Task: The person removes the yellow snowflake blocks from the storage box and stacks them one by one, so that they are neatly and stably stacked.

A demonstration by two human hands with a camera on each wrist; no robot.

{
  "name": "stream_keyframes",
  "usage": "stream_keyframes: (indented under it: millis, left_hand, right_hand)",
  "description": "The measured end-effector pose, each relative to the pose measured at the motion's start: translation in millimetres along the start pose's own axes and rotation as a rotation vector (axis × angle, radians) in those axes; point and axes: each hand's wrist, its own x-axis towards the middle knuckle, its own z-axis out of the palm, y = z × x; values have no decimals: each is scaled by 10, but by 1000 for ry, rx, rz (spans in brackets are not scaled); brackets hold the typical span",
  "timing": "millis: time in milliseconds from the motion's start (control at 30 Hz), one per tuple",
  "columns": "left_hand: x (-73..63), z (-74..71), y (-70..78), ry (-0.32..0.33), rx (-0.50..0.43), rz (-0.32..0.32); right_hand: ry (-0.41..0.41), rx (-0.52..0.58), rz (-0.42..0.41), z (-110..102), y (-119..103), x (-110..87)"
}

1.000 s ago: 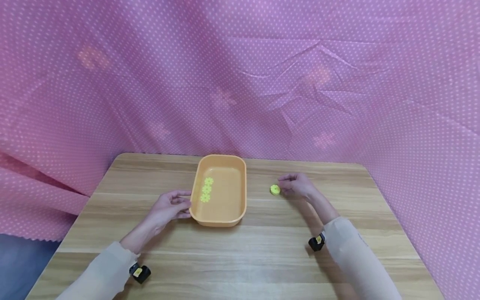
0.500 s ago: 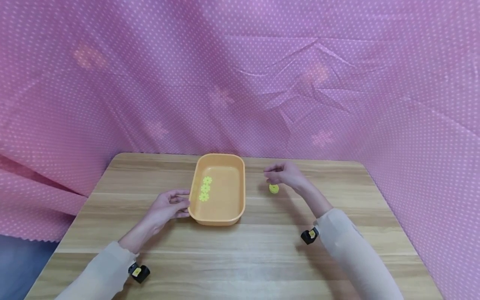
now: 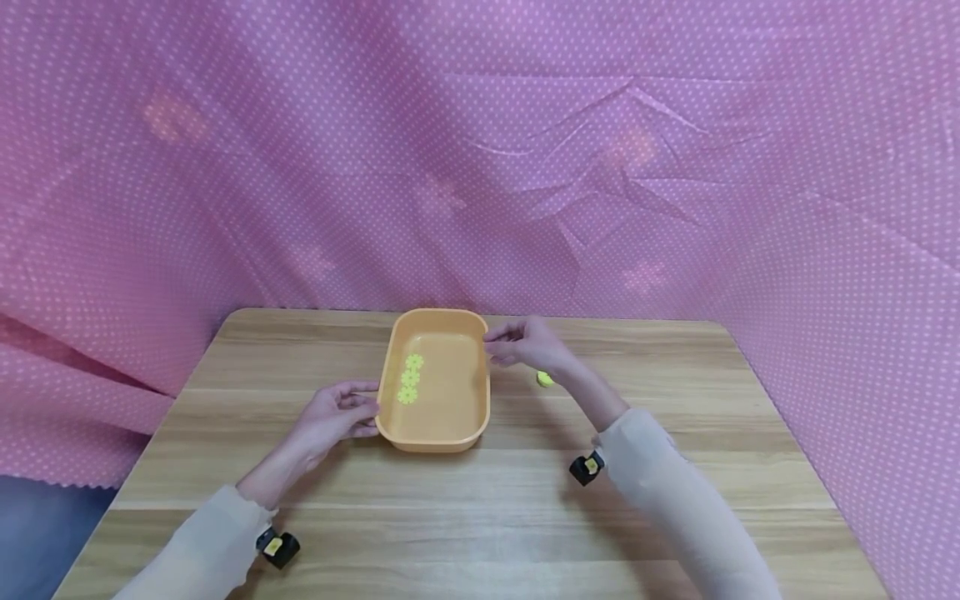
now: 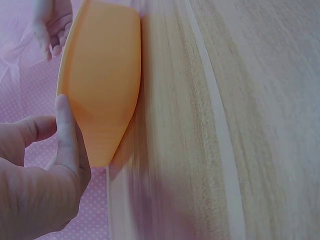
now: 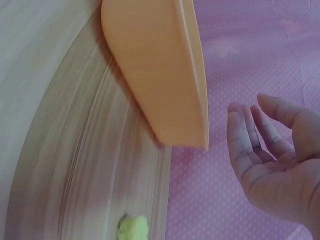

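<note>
An orange rectangular tray [image 3: 450, 421] sits on the table with a row of yellow flower-shaped pieces [image 3: 409, 378] inside along its left. My left hand [image 3: 337, 414] is at the tray's left side. Its mostly straight fingers touch the outer wall near the rim in the left wrist view. My right hand [image 3: 528, 343] hovers at the tray's right rim, thumb and fingers loosely bent and apart, with no object showing between them in the right wrist view. Behind the right wrist lies a small yellow stack [image 3: 544, 379], partly hidden by the forearm; it looks blurred in the right wrist view [image 5: 132, 228].
The wood-grain table [image 3: 450, 525] ends at a back edge just behind the tray. A pink dotted curtain [image 3: 465, 150] hangs behind and at both sides. Black wrist cameras [image 3: 279, 548] protrude below the cuffs.
My right hand has moved left from beside the yellow stack, over it, to the tray's right rim. The left hand and the flower pieces in the tray stay as they were.
</note>
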Motion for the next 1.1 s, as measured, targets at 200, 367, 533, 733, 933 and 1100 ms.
stream_keyframes:
  millis: [200, 367, 533, 733, 933, 1100]
  left_hand:
    - [21, -1, -1, 7, 0, 5]
    - [35, -3, -3, 7, -1, 6]
    - [39, -7, -2, 7, 6, 3]
    - [25, 1, -13, 15, 8, 9]
    - [-10, 37, -34, 23, 13, 1]
    - [-45, 63, -42, 39, 22, -6]
  right_hand:
    - [-45, -30, -22, 182, -84, 106]
    - [-62, -18, -23, 327, -105, 211]
    - [-82, -21, -30, 489, -84, 320]
    - [-104, -74, -47, 686, -53, 458]
    - [-136, -139, -37, 826, 15, 521]
    - [-146, -168, -14, 921, 92, 519]
